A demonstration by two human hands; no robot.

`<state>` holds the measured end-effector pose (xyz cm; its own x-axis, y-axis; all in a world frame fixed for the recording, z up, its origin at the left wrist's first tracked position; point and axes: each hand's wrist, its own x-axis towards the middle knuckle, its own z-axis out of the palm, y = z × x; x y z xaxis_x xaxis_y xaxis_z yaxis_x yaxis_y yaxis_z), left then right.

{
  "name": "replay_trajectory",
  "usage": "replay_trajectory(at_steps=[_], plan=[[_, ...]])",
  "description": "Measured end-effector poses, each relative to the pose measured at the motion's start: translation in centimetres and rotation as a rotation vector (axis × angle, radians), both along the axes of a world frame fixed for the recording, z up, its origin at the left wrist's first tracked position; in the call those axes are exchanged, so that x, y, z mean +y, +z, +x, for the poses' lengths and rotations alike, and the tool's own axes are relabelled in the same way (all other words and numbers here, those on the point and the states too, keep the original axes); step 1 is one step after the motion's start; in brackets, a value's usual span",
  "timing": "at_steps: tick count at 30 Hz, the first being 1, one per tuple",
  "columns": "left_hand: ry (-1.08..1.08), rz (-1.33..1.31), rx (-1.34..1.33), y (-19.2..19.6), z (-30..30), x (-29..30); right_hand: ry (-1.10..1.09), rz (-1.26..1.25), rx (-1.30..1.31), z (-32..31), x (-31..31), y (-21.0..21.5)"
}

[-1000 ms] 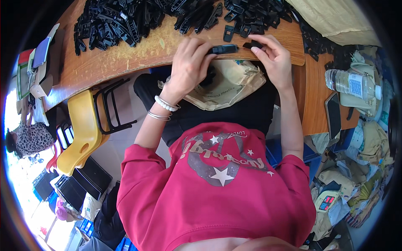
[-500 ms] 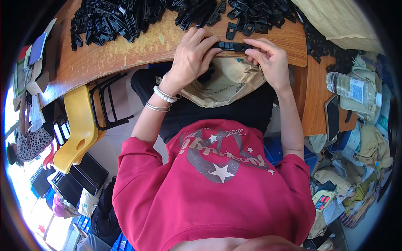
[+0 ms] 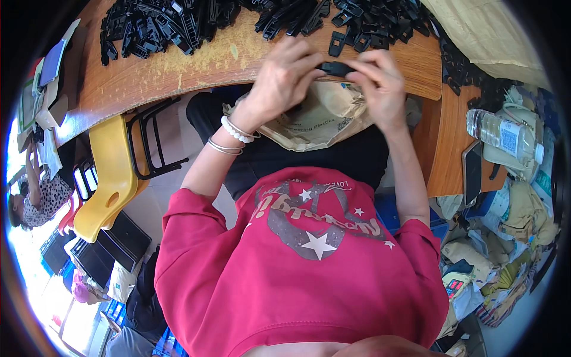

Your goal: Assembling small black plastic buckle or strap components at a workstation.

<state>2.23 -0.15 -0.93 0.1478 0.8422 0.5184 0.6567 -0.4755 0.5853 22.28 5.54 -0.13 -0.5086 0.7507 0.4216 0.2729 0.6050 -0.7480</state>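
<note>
Between my two hands, over the table's front edge, is a small dark black plastic piece (image 3: 336, 69), blurred by motion. My left hand (image 3: 286, 76) has its fingers closed on the left end of it. The right end is pinched by the thumb and fingers of my right hand (image 3: 380, 83). Just below, a brown paper bag (image 3: 306, 138) gapes on my lap, its inside partly hidden by my left hand. Beyond the hands lie heaps of black plastic parts: long slotted ones (image 3: 157, 30) to the left and short ones with square holes (image 3: 363, 24) to the right.
The wooden table (image 3: 238, 62) curves across the front. At right, a water bottle (image 3: 505, 132) and a phone (image 3: 471, 172) lie on a lower wooden surface. A yellow chair (image 3: 110, 178) stands at left, and another person (image 3: 38, 193) is at the far left.
Both hands still hold the black piece, which has turned and shifted slightly right. Its slotted face showed earlier; now it appears as a dark blur. The person at far left shows more.
</note>
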Motion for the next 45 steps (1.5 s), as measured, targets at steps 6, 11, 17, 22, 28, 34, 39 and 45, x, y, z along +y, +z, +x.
replay_trajectory(at_steps=[6,11,17,22,28,34,39,45], plan=[[-0.009,0.034,0.008,0.3,-0.2,0.1,-0.014,-0.088,0.053,-0.4,-0.6,-0.1],[0.154,0.068,0.036,0.8,-1.0,1.6,-0.125,-0.046,0.103,0.8,-0.2,0.1],[0.227,0.097,0.506,1.3,-0.5,3.2,-0.275,0.392,-0.233,1.2,3.8,-1.0],[0.004,0.223,0.596,1.7,-0.7,4.1,-0.294,0.301,-0.228,1.7,3.7,-0.3],[-0.113,0.221,0.573,0.8,-0.8,5.3,0.022,-0.03,-0.062,0.0,-1.3,0.9],[-0.115,0.267,0.49,0.8,0.0,3.7,-0.188,0.079,-0.129,0.7,0.8,-0.4],[0.01,0.248,0.241,0.8,1.0,1.4,-0.256,0.054,-0.009,1.2,0.6,-0.6],[0.159,0.002,0.159,0.5,-0.1,1.3,-0.087,-0.2,0.061,1.2,0.1,0.2]])
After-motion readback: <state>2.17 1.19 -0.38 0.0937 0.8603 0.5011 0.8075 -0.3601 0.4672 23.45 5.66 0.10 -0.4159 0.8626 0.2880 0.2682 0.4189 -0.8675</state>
